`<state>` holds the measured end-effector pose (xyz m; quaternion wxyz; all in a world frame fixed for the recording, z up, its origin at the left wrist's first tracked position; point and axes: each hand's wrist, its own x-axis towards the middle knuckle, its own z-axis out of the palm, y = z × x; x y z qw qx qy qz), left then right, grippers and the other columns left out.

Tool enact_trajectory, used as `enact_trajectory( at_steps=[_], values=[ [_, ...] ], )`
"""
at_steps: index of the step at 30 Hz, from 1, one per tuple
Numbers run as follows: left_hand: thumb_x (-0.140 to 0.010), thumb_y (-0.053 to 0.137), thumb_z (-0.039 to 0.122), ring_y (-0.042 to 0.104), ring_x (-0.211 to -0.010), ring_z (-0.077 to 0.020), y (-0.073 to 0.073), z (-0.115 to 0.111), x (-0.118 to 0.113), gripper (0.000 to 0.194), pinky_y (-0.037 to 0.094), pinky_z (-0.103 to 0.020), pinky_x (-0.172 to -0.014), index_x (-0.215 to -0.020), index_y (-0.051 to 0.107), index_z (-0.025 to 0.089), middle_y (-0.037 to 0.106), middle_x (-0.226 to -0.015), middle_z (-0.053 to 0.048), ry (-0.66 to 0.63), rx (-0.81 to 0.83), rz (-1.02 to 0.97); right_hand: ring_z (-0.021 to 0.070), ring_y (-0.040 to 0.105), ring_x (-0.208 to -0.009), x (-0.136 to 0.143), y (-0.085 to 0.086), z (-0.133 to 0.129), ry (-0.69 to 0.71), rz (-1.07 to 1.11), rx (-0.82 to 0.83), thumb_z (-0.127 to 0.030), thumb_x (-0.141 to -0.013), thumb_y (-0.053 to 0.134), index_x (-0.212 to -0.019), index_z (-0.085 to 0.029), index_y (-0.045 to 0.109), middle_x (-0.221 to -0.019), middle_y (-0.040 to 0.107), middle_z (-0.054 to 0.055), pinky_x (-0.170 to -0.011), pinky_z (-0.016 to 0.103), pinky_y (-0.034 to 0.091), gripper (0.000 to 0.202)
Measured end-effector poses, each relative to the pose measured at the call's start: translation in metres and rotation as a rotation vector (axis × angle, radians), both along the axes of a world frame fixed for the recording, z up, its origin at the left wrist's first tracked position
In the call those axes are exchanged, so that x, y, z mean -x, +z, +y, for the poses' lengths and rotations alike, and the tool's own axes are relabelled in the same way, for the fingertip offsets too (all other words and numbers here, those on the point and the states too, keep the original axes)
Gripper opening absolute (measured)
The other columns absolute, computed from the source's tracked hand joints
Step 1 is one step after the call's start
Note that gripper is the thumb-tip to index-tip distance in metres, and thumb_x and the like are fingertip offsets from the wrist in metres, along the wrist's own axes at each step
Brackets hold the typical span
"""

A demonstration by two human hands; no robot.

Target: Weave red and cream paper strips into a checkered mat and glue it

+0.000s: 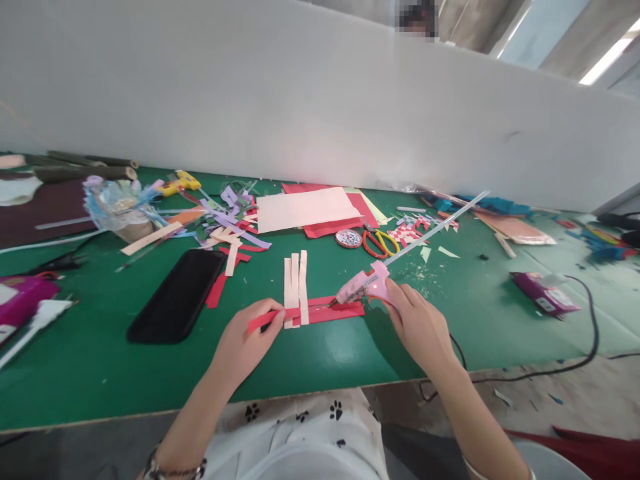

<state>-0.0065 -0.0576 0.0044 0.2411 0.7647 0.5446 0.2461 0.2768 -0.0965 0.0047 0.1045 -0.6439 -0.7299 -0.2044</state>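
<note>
My right hand (420,323) is closed around a pink hot glue gun (359,285) with a long clear glue stick (434,232) rising from its back. The gun's nozzle points down at red paper strips (340,312) lying flat on the green table. Several cream paper strips (303,287) stand side by side across the left part of the red ones. My left hand (250,337) pinches the loose end of a red paper strip (261,321) beside them, its fingertips at the leftmost cream strip.
A black phone (177,297) lies left of my left hand. Beyond the strips are cream paper sheets (307,208), scissors (377,241), a round tin (349,239) and paper scraps (233,213). A yellow glue gun (181,183) lies back left, a purple box (544,293) right. A white partition (320,93) stands behind.
</note>
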Motion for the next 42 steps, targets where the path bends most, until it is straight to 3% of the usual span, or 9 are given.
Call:
enact_trajectory(
  at_steps=[27,34,37,42],
  values=[
    [-0.086,0.041,0.033,0.056,-0.067,-0.0147,0.0,0.002,-0.001,0.022,0.04,-0.023,-0.062,-0.073,0.054,0.021,0.061,-0.072,0.002,-0.019,-0.013,0.024,0.018,0.056,-0.072,-0.05,0.003,-0.021,-0.151,0.0,0.03,-0.029,-0.089,0.037,-0.114,-0.018,0.049,-0.083,0.058,0.005,-0.049,0.026,0.037,0.03],
    [-0.085,0.04,0.033,0.057,-0.069,-0.0159,-0.001,0.001,0.001,0.022,0.041,-0.023,-0.062,-0.074,0.055,0.021,0.062,-0.074,0.0,-0.026,-0.04,0.023,0.0218,0.057,-0.077,-0.075,-0.011,-0.021,-0.338,0.219,-0.014,-0.045,-0.085,0.04,-0.114,-0.016,0.047,-0.098,0.059,0.01,-0.051,0.027,0.039,0.041],
    [-0.085,0.041,0.032,0.057,-0.07,-0.0157,-0.001,0.001,0.001,0.021,0.042,-0.023,-0.062,-0.074,0.055,0.021,0.062,-0.075,0.0,-0.036,-0.047,0.015,0.0219,0.057,-0.072,-0.091,-0.019,-0.017,-0.434,0.335,0.011,-0.05,-0.083,0.04,-0.103,-0.016,0.052,-0.09,0.06,0.01,-0.054,0.028,0.039,0.041],
    [-0.085,0.041,0.032,0.057,-0.067,-0.0155,0.001,0.001,-0.001,0.021,0.042,-0.023,-0.059,-0.072,0.054,0.021,0.062,-0.073,0.0,-0.031,-0.05,0.03,0.0218,0.055,-0.065,-0.097,-0.027,-0.007,-0.554,0.238,0.07,-0.054,-0.081,0.039,-0.096,-0.017,0.055,-0.083,0.06,0.009,-0.051,0.029,0.035,0.043]
  ],
)
